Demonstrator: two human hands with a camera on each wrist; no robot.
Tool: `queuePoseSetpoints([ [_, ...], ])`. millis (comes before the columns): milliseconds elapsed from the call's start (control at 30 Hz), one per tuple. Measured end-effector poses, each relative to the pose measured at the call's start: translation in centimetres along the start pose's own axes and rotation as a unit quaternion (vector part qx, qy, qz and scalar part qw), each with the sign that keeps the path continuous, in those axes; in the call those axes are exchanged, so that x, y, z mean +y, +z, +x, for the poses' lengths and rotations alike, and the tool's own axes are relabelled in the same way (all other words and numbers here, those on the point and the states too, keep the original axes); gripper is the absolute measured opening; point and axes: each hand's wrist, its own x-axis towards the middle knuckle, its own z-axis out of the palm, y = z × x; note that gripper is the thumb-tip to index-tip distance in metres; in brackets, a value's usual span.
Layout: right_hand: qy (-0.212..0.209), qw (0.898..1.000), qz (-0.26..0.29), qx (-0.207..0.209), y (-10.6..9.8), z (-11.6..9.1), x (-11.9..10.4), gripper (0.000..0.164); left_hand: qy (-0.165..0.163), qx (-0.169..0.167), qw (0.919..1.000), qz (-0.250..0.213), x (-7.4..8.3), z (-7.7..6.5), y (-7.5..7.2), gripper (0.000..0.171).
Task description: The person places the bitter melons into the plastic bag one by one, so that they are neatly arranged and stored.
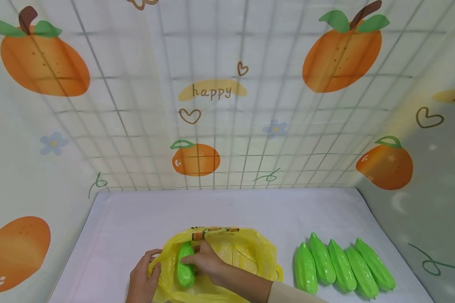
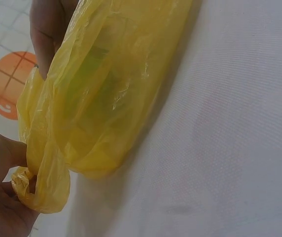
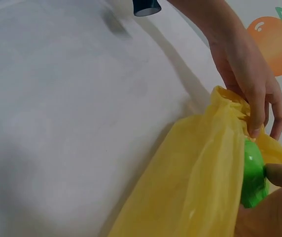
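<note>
Left hand (image 1: 142, 275) pinches the rim of a translucent yellow bag (image 1: 266, 249); right hand (image 1: 209, 261) grips a green vegetable (image 1: 186, 275) inside the opening, near the left hand. The vegetable is elongated, smooth and glossy (lower end rounded). Five similar pieces (image 1: 341, 266) lie alongside.

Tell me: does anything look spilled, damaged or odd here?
Nothing stands out. Five green vegetables lie together on the white table; the left hand grips the yellow bag while the right hand holds another vegetable inside it. No spill or damage shows.
</note>
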Motion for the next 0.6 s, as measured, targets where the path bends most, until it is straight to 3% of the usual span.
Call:
queuePoseSetpoints([
  [600,-0.022,0.997,-0.061,0.03,1.2,0.3,0.5,0.06,-0.004,0.001,1.0,0.001,-0.3,0.1,0.2,0.03],
])
